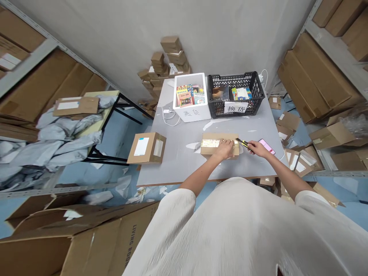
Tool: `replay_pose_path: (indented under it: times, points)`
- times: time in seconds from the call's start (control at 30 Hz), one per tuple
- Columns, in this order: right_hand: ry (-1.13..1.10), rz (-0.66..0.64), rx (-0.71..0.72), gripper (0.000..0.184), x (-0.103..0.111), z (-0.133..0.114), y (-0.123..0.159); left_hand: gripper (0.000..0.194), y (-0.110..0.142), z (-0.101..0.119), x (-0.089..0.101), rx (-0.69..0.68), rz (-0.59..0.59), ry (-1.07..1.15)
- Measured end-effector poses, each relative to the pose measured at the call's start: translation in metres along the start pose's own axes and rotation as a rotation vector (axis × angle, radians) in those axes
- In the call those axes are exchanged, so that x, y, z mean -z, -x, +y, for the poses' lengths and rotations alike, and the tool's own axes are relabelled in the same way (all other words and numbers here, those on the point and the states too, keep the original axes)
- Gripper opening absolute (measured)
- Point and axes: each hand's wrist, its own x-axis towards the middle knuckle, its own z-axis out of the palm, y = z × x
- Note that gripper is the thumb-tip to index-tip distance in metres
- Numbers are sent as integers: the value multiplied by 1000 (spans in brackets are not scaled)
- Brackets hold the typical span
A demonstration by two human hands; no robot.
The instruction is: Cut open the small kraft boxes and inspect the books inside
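A small cardboard box [209,150] with shiny tape along its top lies near the front of the grey table [181,168]. My left hand [225,148] rests on top of this box, its fingers lying across the tape. In my right hand [257,148] is a yellow-and-black utility knife [243,143], gripped by its handle. The knife's tip points left and reaches the right end of the box. Just beyond my right hand, a phone [266,146] with a pink screen lies on the table.
Behind stand a white foam box [191,114] of books and a black crate [234,109] with books. A labelled carton [147,148] sits at the table's left edge. Grey parcels [71,132] are piled at left. Opened cartons [333,134] crowd the right; a large open box [109,237] stands front left.
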Motion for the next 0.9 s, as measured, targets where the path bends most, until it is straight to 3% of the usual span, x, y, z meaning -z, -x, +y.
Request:
replay_pose_path:
  times: [0.2, 0.33, 0.5, 0.67, 0.77, 0.9]
  points:
    - [108, -121, -3, 37, 33, -7, 0, 81, -2, 3, -8, -11, 17, -5]
    - [354, -190, 114, 36, 48, -14, -14, 72, -1, 2, -9, -18, 14, -30]
    - [707, -162, 284, 33, 51, -28, -35, 72, 2, 2, -10, -32, 43, -21]
    - [951, -257, 360, 34, 44, -41, -50, 72, 4, 2, -12, -31, 53, -47]
    - [913, -264, 313, 34, 43, -39, -50, 71, 5, 2, -11, -35, 61, -37]
    - [620, -330, 185, 39, 41, -23, -38, 71, 5, 2, -10, -36, 58, -30]
